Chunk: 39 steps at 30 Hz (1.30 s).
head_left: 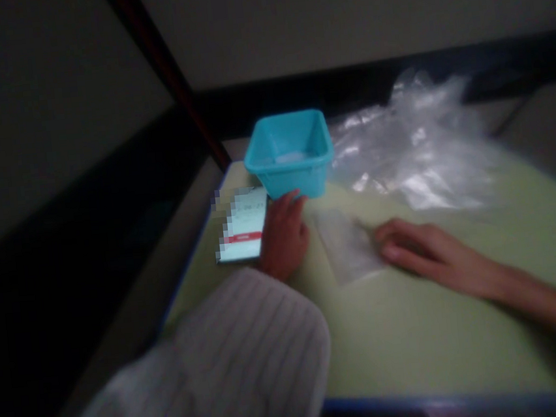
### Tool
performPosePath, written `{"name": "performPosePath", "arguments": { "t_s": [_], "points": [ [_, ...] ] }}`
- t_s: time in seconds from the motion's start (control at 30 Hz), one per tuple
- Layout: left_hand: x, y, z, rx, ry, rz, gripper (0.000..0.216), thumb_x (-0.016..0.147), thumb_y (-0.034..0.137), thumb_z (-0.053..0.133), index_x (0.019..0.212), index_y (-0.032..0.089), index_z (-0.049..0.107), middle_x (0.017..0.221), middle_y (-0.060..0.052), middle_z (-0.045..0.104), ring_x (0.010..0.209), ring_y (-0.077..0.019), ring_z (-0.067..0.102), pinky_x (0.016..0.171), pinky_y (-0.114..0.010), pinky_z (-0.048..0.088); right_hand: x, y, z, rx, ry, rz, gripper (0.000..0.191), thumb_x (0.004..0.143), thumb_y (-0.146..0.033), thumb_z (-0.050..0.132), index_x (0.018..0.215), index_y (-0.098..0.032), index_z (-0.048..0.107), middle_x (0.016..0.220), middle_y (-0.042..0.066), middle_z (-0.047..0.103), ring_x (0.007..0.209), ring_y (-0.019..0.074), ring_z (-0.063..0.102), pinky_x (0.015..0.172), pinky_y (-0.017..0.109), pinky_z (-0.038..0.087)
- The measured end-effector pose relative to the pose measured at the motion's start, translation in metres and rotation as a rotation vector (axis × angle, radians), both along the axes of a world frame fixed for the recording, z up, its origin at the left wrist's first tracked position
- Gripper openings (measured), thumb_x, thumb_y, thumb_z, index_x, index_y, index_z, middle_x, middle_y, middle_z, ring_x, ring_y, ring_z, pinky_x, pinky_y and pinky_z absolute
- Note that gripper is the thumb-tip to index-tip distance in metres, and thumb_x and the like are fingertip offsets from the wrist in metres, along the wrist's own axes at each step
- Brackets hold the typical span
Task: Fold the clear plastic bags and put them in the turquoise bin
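My left hand [285, 237], in a pale striped sleeve, rests on the table between a lit phone [244, 221] and a small clear plastic bag. Its fingers stretch toward the front of a turquoise plastic basket [295, 180] and hold nothing that I can see. My right hand [420, 250] comes in from the right with a bare forearm. Its thumb and fingers pinch the right edge of the plastic bag [345, 248], which lies flat on the tabletop. Blur hides the exact grip.
A large heap of clear plastic bags [420, 149] covers the back right of the yellow-green table [419, 345]. Something pale lies inside the basket. The table has a blue edge. Behind it stand a wall and a dark red slanting post [166, 65]. The room is dim.
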State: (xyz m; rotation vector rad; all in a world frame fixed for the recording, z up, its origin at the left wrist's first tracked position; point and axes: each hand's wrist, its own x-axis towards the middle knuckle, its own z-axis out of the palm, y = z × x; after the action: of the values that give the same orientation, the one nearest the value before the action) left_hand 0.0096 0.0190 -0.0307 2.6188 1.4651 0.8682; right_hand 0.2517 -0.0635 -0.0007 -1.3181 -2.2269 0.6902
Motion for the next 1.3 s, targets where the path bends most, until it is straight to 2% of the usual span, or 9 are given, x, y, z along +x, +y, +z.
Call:
{"name": "performPosePath", "arguments": {
  "t_s": [0.1,0.17,0.23,0.33,0.47,0.67,0.93,1.2,1.3],
  "points": [
    [0.004,-0.009,0.004,-0.048,-0.060,-0.050,0.043,0.079,0.007,0.036,0.120,0.009,0.051,0.131,-0.014,0.051,0.127,-0.0208,0.044,0.109,-0.037,0.035,0.001,0.000,-0.005,0.181,-0.091,0.168,0.032,0.097,-0.037,0.037,0.093,-0.018,0.063,0.083,0.006,0.069,0.077,0.0192,0.065,0.068,0.033,0.054],
    [0.008,-0.019,0.005,-0.098,-0.010,-0.123,0.044,0.084,0.015,0.037,0.126,0.007,0.046,0.138,-0.017,0.045,0.132,-0.0224,0.039,0.112,-0.039,0.032,0.003,0.000,-0.011,0.340,-0.182,0.282,0.036,0.097,-0.036,0.037,0.113,-0.017,0.062,0.110,0.012,0.068,0.103,0.0232,0.062,0.090,0.041,0.050],
    [0.012,-0.029,0.004,-0.141,0.083,-0.221,0.050,0.087,0.023,0.039,0.133,0.004,0.039,0.146,-0.020,0.035,0.138,-0.0251,0.030,0.114,-0.041,0.028,0.004,0.000,-0.018,0.394,-0.260,0.394,0.049,0.096,-0.040,0.039,0.138,-0.015,0.044,0.137,0.013,0.052,0.126,0.0247,0.047,0.106,0.047,0.036],
    [0.015,-0.037,0.000,-0.192,0.213,-0.298,0.058,0.089,0.033,0.038,0.138,0.003,0.031,0.151,-0.021,0.025,0.142,-0.0277,0.020,0.115,-0.045,0.022,0.004,-0.003,-0.024,0.334,-0.328,0.466,0.074,0.093,-0.050,0.042,0.149,-0.012,0.013,0.152,0.015,0.024,0.140,0.0251,0.023,0.113,0.048,0.024],
    [0.015,-0.037,-0.002,-0.222,0.303,-0.301,0.063,0.091,0.040,0.037,0.141,0.003,0.027,0.153,-0.020,0.021,0.143,-0.0270,0.015,0.116,-0.045,0.017,0.004,-0.010,-0.027,0.277,-0.340,0.476,0.086,0.089,-0.055,0.046,0.150,-0.013,0.001,0.154,0.016,0.008,0.142,0.0268,0.012,0.113,0.049,0.020],
    [0.014,-0.036,0.000,-0.250,0.386,-0.304,0.067,0.091,0.044,0.038,0.142,0.003,0.026,0.154,-0.019,0.017,0.143,-0.0285,0.013,0.115,-0.046,0.015,0.005,-0.013,-0.026,0.292,-0.394,0.489,0.090,0.088,-0.056,0.047,0.149,-0.010,0.001,0.154,0.017,0.010,0.142,0.0266,0.011,0.115,0.048,0.016],
    [0.013,-0.031,0.001,-0.244,0.411,-0.280,0.081,0.086,0.063,0.040,0.143,0.007,0.027,0.154,-0.019,0.018,0.142,-0.0364,0.012,0.112,-0.054,0.017,0.005,-0.015,-0.025,0.289,-0.382,0.486,0.089,0.089,-0.051,0.049,0.149,-0.013,-0.004,0.154,0.015,0.011,0.142,0.0252,0.013,0.115,0.046,0.017],
    [0.013,-0.030,0.001,-0.239,0.399,-0.284,0.084,0.086,0.063,0.039,0.144,0.005,0.023,0.154,-0.019,0.014,0.143,-0.0345,0.009,0.113,-0.053,0.014,0.007,-0.014,-0.026,0.303,-0.381,0.482,0.090,0.088,-0.054,0.049,0.150,-0.012,-0.002,0.155,0.016,0.012,0.142,0.0248,0.014,0.115,0.044,0.019],
    [0.011,-0.027,0.005,-0.198,0.380,-0.382,0.068,0.093,0.051,0.034,0.145,0.007,0.024,0.155,-0.013,0.014,0.144,-0.0266,0.007,0.116,-0.048,0.009,0.009,-0.016,-0.022,0.311,-0.382,0.475,0.091,0.088,-0.055,0.048,0.150,-0.011,-0.001,0.155,0.016,0.013,0.142,0.0254,0.015,0.115,0.044,0.020]
  ]
}}
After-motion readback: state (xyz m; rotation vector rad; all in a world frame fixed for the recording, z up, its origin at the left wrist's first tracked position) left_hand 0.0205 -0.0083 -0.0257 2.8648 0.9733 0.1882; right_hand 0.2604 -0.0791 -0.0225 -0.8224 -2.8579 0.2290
